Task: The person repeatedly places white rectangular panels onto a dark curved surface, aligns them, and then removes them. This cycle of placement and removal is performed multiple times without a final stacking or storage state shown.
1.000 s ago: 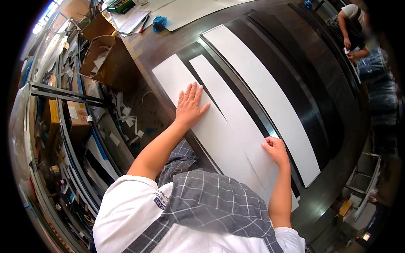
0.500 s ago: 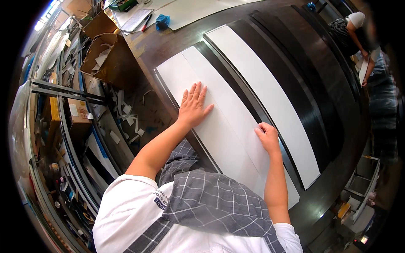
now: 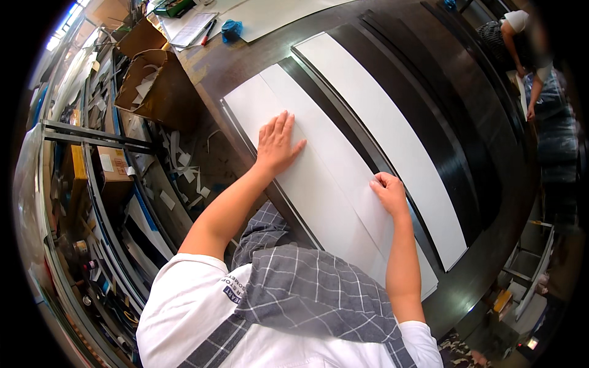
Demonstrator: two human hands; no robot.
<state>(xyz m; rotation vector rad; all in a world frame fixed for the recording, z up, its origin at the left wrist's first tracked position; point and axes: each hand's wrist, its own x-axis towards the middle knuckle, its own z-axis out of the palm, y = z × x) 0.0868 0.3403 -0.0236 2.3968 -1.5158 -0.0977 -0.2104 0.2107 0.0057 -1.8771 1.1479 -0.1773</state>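
A long white panel (image 3: 331, 196) lies slantwise in front of me, with a thin line running along its length. My left hand (image 3: 277, 144) rests flat on its upper part, fingers stretched out. At the panel's right edge, my right hand (image 3: 390, 193) is closed, thumb and bent fingers pinching that edge. Part of the grip is hidden under the fingers. Beyond a dark strip (image 3: 331, 110) lies a second white panel (image 3: 386, 129), which neither hand touches.
Several dark strips (image 3: 417, 116) lie farther right on the dark table (image 3: 211, 73). A marker (image 3: 208, 32), papers (image 3: 193, 27) and a crumpled blue thing (image 3: 231, 30) are at the back. A cardboard box (image 3: 147, 86) and shelving stand left. Another person (image 3: 518, 49) works far right.
The whole view has shifted slightly. My left hand stays flat and my right hand keeps its pinch, with little movement. The other person's hands have moved, and a camouflage-patterned thing shows at lower right.
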